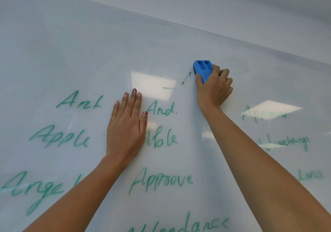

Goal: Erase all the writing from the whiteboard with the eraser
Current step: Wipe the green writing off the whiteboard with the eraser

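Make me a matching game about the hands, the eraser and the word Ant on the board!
Things:
1. left hand
2. right hand
3. blue eraser
4. word Ant

States:
A. written in green marker
B. pressed flat on the whiteboard, fingers spread upward
C. held against the board near the top
D. gripping the eraser

Pairs: 1-B, 2-D, 3-C, 4-A

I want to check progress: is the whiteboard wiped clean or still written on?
Still written on. The whiteboard carries green words such as "Apple"; the right hand presses the eraser near the top.
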